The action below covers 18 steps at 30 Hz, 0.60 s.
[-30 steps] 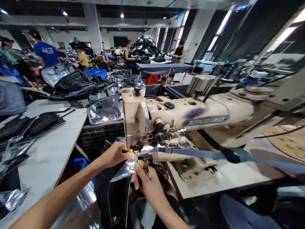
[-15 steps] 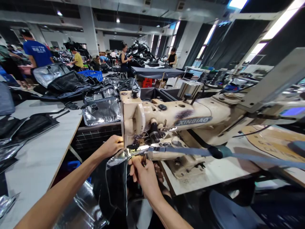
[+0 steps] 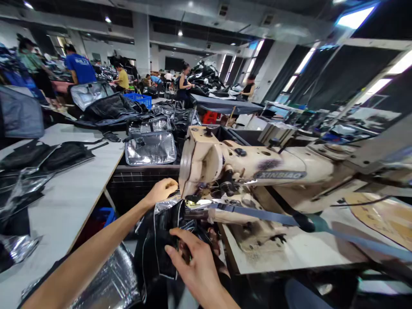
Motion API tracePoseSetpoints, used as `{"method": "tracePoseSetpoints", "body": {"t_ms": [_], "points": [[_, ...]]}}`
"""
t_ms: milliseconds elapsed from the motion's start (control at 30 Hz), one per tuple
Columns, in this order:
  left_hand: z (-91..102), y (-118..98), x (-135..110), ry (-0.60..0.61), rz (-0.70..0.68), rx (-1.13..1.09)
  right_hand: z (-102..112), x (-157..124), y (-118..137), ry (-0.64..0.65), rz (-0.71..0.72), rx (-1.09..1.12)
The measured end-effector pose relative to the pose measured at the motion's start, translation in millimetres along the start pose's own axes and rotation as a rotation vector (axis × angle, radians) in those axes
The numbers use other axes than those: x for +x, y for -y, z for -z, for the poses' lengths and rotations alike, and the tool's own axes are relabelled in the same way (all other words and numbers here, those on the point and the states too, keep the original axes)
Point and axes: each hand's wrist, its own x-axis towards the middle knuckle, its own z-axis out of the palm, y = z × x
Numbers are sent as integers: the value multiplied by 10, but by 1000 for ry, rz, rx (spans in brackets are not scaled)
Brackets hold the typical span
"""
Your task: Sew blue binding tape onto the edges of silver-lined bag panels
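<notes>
Cream XINBIAO sewing machine point(image 3: 247, 165) fills the right half of the head camera's view, with its needle area point(image 3: 199, 197) just beside my left grip point(image 3: 161, 193). That grip is curled, its fingers folded in, and it sits just above the silver top edge of a black bag panel point(image 3: 161, 244). I cannot tell whether it is pinching that edge or only resting near it. My right grip point(image 3: 196, 262) is open, with its fingers point(image 3: 175, 242) spread on the black face of the panel and no clear pinch. The panel hangs in loose folds in front of the machine, past the near-left corner of the machine table point(image 3: 289, 253). A grey-blue strap point(image 3: 257, 214) runs from the needle area rightward across that table. A crumpled silver foil sheet point(image 3: 109, 279) lies at the bottom of the view, left of the panel. Black and silver panels point(image 3: 41, 156) lie along the far part of the white table point(image 3: 64, 206) on the left. A silver-lined bag point(image 3: 149, 152) sits on a black wire-mesh bin point(image 3: 141, 184) behind the machine. Farther back are a blue crate point(image 3: 137, 101) and co-workers, one in a blue shirt point(image 3: 79, 64) and one in yellow point(image 3: 121, 78); their hands are too small to make out.
</notes>
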Motion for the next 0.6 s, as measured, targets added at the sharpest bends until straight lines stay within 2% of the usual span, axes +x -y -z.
{"method": "tracePoseSetpoints", "body": {"t_ms": [67,100,133,233,267,333,400,467,533,600], "points": [[139,-19,-394,-256,25,59,-41,14,-47,22,52,-42],[211,-22,-686,-294,12,114,-58,22,-77,22,71,-53],[273,-16,-1028,-261,-23,189,-72,29,-106,19,85,-55],[358,77,-2141,111,-181,541,-110,48,-171,8,103,-30],[359,129,-2458,204,-189,676,-122,54,-182,7,104,-22],[359,215,-2882,315,-219,926,-141,69,-184,14,107,-36],[410,192,-2977,427,-213,1082,-152,78,-154,28,129,-93],[547,-10,-2799,534,-148,1169,-154,66,-83,20,187,-142],[739,-376,-2479,556,-79,1228,-151,17,28,-17,273,-124],[904,-817,-2136,499,-91,1254,-145,-74,161,-37,378,-47]]}}
